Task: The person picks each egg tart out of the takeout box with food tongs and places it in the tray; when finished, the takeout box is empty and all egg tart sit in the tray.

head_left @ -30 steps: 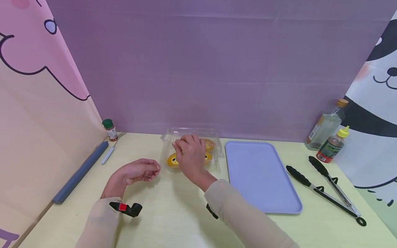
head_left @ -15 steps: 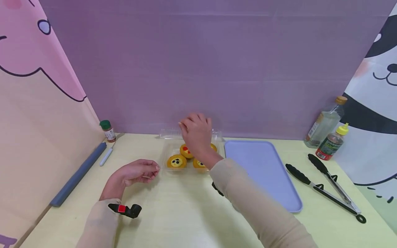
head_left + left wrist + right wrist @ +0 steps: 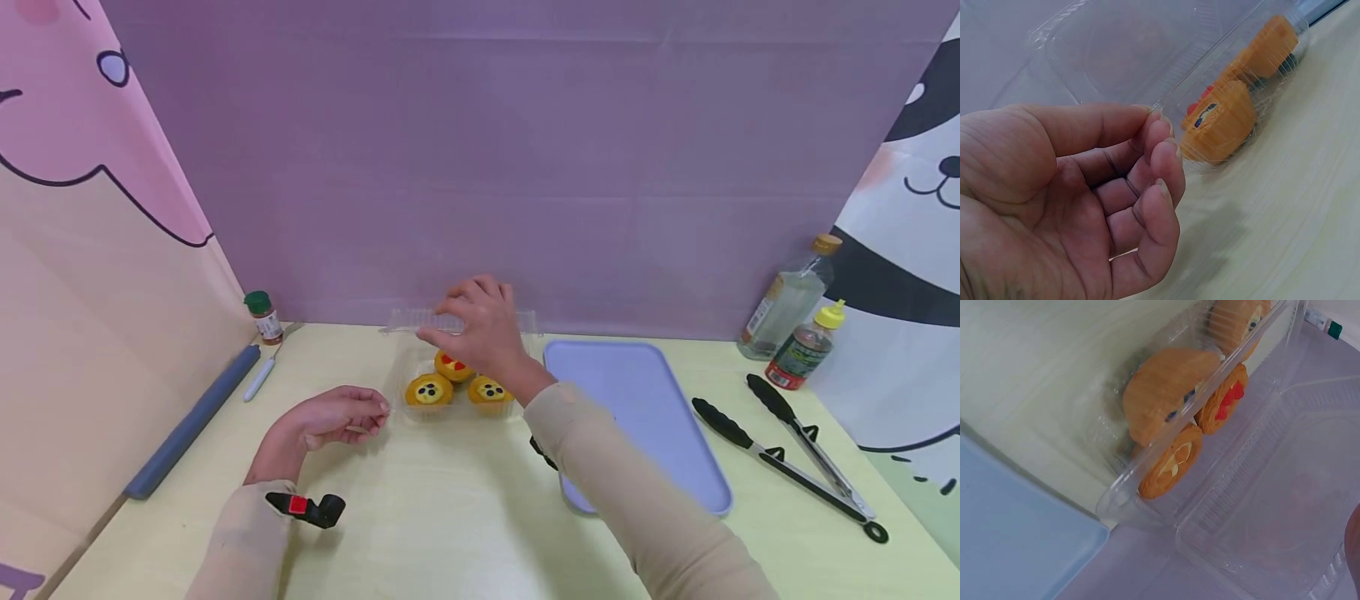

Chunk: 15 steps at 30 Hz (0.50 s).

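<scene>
One big purple sheet (image 3: 525, 167) fills the back, and up against it runs the pale table (image 3: 450, 525). Lilac tray (image 3: 637, 400) next, lying flat, right of the action, and just to its left sits the clear plastic box (image 3: 459, 415), its lid (image 3: 1279, 506) folded back towards the sheet! Off to the far right, tongs (image 3: 810, 487) spread in a V; over on the left edge, a blue rod (image 3: 193, 423) lies at a slant. Now the hands: the right hand (image 3: 483, 329) is over the far side of the box, thumb well apart from the bent fingers, its grip loose with nothing in it; whether it touches the lid, I can't tell. The left hand (image 3: 339, 417) has thumb and forefinger together, pinching the near left corner of the box. Behind the tongs, a tall bottle (image 3: 783, 304) with a yellow-capped bottle (image 3: 799, 357) just beside it. Four tarts in the box, two dark-dotted in front, one red-topped (image 3: 454, 365) behind! Far left, a green-capped jar (image 3: 266, 321), and smallest, a pale-handled tool (image 3: 260, 379).
</scene>
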Motion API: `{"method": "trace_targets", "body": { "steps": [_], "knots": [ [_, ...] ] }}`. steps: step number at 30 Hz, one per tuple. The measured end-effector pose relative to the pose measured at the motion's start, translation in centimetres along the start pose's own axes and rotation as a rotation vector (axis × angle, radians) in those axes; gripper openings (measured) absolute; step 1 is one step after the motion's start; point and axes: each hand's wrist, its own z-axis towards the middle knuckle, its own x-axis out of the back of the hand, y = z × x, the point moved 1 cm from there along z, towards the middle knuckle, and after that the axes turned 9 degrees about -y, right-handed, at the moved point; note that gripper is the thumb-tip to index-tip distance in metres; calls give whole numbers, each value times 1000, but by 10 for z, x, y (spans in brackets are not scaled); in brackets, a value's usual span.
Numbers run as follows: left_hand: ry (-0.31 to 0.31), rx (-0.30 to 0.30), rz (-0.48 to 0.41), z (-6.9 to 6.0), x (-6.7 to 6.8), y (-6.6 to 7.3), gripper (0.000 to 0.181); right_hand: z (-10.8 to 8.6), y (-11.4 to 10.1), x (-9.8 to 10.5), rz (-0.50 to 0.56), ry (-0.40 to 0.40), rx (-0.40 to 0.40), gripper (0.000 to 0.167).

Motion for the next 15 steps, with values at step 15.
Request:
{"method": "trace_targets", "body": {
  "steps": [15],
  "knots": [
    [2,8,7,1,0,0,24,3,1,-1,-62,-42,151,8]
  ]
}}
